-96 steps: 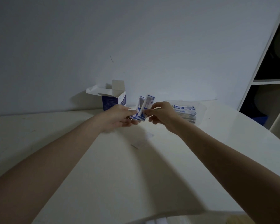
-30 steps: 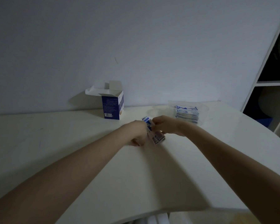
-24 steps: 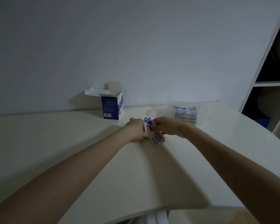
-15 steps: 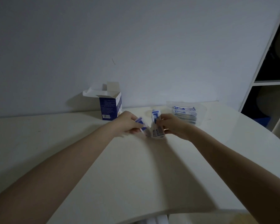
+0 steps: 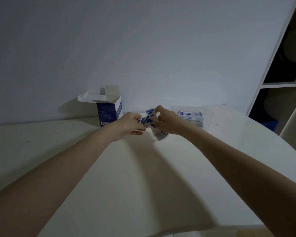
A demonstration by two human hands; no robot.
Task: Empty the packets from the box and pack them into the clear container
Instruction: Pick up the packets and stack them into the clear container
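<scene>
Here, my left hand (image 5: 132, 124) and right hand (image 5: 167, 122) together pinch a blurred fan of packets (image 5: 151, 123) above the table (image 5: 143, 177), between the open box (image 5: 108, 111) and the part-filled clear container (image 5: 192, 117).

Print on box (image 5: 109, 113), packets (image 5: 152, 124): unreadable.

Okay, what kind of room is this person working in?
Probably a home room or small office, not a workshop: a plain painted wall, a white rounded table pushed against it, and open white shelving on the right. Lighting is dim, so I can't tell more.
</scene>
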